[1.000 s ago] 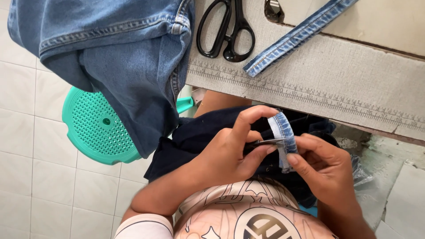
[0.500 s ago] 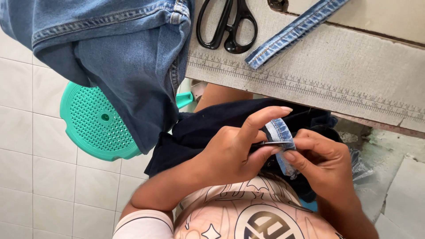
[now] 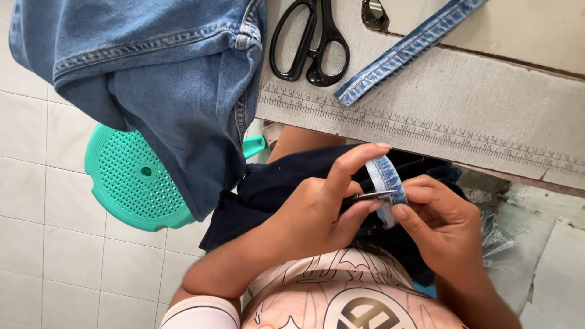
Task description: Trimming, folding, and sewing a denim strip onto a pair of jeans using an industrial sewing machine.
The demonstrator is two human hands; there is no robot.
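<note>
- Denim strip (image 3: 386,178): a short, light-blue piece, curved over the fingertips and held between both hands above the lap, just below the table edge.
- Left hand (image 3: 317,210): closed around a thin metal tool (image 3: 369,196); forefinger stretched along the top of the denim strip, tool tip touching the cloth.
- Right hand (image 3: 442,222): fingers curled, pinching the denim strip from the far side, thumb pressed against its lower end.
- Table (image 3: 475,103): grey top with a ruler scale printed along its near edge.
- Scissors (image 3: 311,42): black handles, lying on the table.
- Denim band (image 3: 405,49): long, lying diagonally just beside the scissors.
- Jeans (image 3: 164,79): hanging over the table's left corner.
- Stool (image 3: 131,180): green plastic, on the tiled floor, partly behind the jeans.
</note>
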